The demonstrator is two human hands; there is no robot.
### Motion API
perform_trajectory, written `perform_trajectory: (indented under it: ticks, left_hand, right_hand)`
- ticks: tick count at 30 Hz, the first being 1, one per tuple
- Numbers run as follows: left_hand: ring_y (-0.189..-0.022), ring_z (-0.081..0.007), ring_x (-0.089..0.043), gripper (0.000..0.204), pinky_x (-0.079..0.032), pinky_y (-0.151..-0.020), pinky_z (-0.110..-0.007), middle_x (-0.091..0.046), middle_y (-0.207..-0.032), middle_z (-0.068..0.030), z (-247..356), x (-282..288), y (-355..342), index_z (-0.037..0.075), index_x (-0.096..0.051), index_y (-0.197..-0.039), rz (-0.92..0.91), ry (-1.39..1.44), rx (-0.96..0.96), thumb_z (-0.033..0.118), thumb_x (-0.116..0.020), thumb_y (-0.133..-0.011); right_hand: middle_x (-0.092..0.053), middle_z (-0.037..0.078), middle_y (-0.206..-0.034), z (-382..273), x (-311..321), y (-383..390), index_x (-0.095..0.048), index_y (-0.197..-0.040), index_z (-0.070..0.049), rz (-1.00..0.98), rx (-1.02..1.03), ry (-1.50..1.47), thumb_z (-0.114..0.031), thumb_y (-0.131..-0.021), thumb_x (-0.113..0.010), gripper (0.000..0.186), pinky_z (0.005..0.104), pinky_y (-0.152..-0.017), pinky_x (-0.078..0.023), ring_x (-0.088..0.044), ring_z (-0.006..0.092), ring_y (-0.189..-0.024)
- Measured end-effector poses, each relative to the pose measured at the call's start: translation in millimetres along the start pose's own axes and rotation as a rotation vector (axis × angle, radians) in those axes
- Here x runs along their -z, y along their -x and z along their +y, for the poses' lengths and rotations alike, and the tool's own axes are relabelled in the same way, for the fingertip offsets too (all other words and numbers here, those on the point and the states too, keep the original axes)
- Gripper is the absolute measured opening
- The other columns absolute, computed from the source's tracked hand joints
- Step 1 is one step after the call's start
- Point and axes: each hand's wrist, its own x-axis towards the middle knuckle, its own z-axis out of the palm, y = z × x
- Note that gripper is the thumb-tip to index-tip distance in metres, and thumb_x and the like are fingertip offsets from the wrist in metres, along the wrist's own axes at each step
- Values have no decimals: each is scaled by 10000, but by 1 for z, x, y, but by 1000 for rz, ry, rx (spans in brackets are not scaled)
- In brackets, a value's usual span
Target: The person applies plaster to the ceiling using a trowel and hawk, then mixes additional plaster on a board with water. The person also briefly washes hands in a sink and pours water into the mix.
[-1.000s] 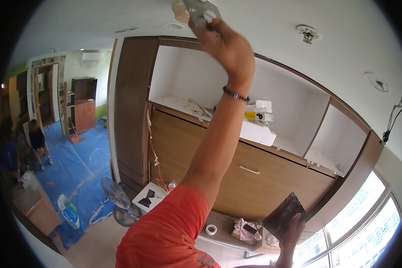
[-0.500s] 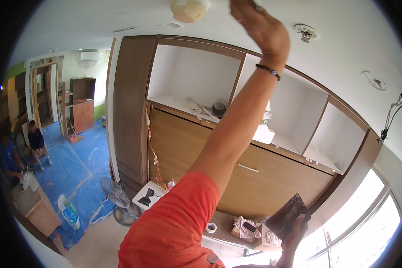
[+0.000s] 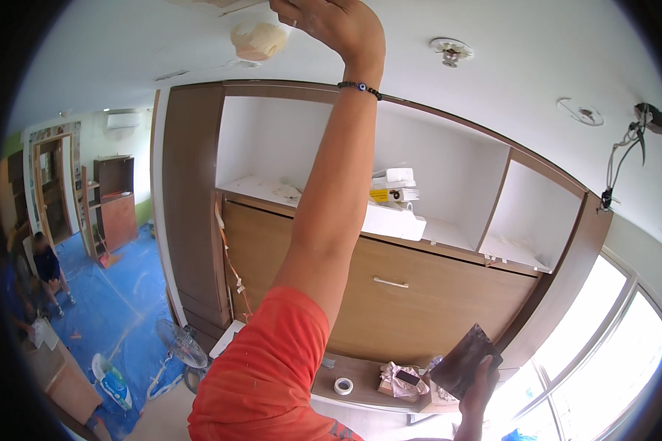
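My left hand (image 3: 338, 29) reaches up to the white ceiling, its fingers bent and partly cut off by the upper edge. A ring shows on one finger, and a dark bead bracelet (image 3: 360, 87) circles the wrist. What the fingers hold is out of view. Beside them, a tan patch (image 3: 259, 42) marks the ceiling. Low on the right, my right hand (image 3: 481, 386) grips a dark, flat, rectangular plate (image 3: 460, 361) by its edge, tilted, with the thumb on its face.
A brown wall cabinet (image 3: 193, 198) with open white shelves holds boxes (image 3: 396, 192). Wires (image 3: 616, 165) hang from a ceiling hole. Below lie a tape roll (image 3: 343, 386) and a phone (image 3: 407, 377) on cloth. At left stand a fan (image 3: 180, 343), blue floor sheeting (image 3: 129, 294) and people (image 3: 48, 268).
The view has shifted, so the cabinet sits further left and lower. My left hand has moved closer to the tan ceiling patch. My right hand keeps hold of the dark plate.
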Motion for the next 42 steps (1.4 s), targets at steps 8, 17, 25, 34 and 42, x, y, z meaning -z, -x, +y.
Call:
perform_trajectory:
  ticks: [8,17,25,34,42]
  left_hand:
    - [-1464,-457,-263,773,-239,-1198,-559,-246,-1598,-310,107,-25,74,-90,-222,-1575,-101,92,-30,-83,-573,-887]
    - [-1320,-354,-489,589,-347,-1145,-445,-511,-1414,-246,130,12,139,-77,-401,-1464,-296,333,-86,-144,-390,-879]
    - [-1311,-466,-390,502,-333,-1125,-516,-385,-1397,-299,-20,27,-7,-152,-293,-1453,40,89,73,-31,-339,-968]
    - [-1405,-458,-332,633,-272,-1194,-519,-331,-1523,-319,9,-7,9,-81,-279,-1556,20,70,-13,-47,-452,-948]
    - [-1420,-469,-289,792,-255,-1206,-564,-264,-1536,-328,134,-44,98,-107,-221,-1569,-71,114,-67,-115,-577,-861]
  right_hand:
    - [-574,16,-1018,-21,1,18,-581,-1215,-15,236,22,-1,-323,-1098,-511,337,273,-859,-446,-534,116,-930]
    - [-611,33,-1077,-25,-5,22,-572,-1242,2,162,19,-24,-308,-1097,-514,347,287,-881,-460,-557,109,-980]
    - [-607,32,-1100,-12,9,13,-572,-1249,-4,110,36,-59,-315,-1091,-530,351,294,-900,-463,-564,115,-997]
    - [-586,73,-1204,-4,23,12,-510,-1349,-4,108,-22,-88,-359,-1083,-533,444,327,-965,-470,-571,167,-1087]
    - [-536,125,-1360,10,42,19,-405,-1457,-10,237,-101,-96,-446,-1052,-564,615,379,-998,-501,-564,245,-1225]
